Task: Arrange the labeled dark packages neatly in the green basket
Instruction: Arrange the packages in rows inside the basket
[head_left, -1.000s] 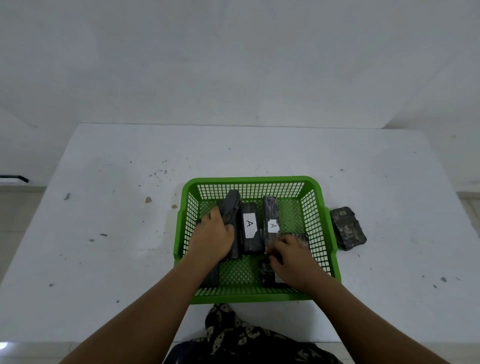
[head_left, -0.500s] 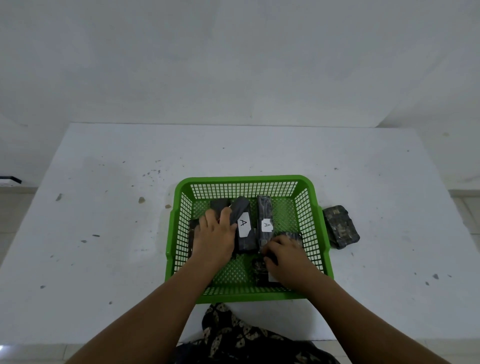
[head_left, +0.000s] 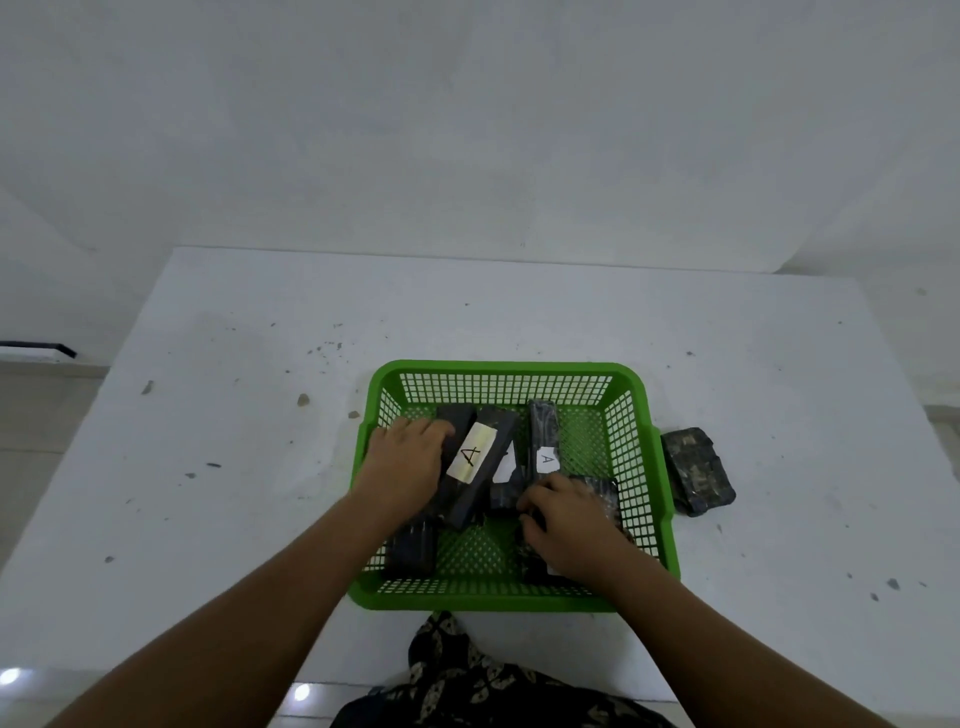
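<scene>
A white counter (head_left: 260, 467), flecked with small dark specks and stains, stands against a plain white wall (head_left: 467, 130). At the left, pale floor (head_left: 36, 441) shows beside it, with a dark strip (head_left: 39, 348) at the wall's foot. Two bright light spots (head_left: 301, 692) glint at the near edge.

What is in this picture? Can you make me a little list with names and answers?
place: white table
basket: green basket, mesh sides, on the table
inside basket: several dark packages; two white A labels readable
biggest label: tilted package by the left hand
upright A label: package near the middle
left hand: resting on packages at the basket's left
right hand: on a package at the basket's right front
outside basket: one dark package on the table, right of it
</scene>
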